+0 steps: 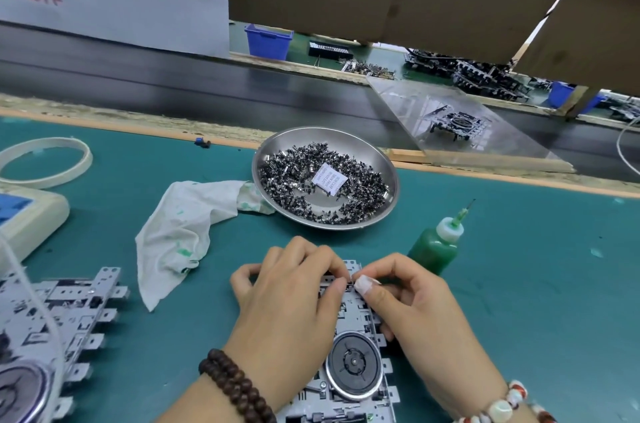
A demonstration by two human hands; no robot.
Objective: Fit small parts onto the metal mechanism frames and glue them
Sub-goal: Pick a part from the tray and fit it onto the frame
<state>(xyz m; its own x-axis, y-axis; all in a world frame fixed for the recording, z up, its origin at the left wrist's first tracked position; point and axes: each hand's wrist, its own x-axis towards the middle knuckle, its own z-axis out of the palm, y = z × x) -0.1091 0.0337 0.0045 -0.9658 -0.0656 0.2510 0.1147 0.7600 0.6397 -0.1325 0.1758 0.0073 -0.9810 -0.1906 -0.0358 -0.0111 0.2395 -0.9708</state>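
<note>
The flat grey metal mechanism frame with a round black wheel (349, 336) lies on the green surface (519, 266) at 6 o'clock, close in so both hands can reach. The left hand (287, 298) curls over the frame's far end, likely to keep it from sliding. The right hand (408, 301) pinches a tiny part there. At 1 o'clock waits the green glue bottle (437, 246), handy for later. At 12 o'clock sits the round shiny metal dish of small dark parts (325, 176).

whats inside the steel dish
The steel dish holds a heap of small dark metal parts with a white printed paper packet lying on top. Anything under the packet and the heap is covered.
</note>
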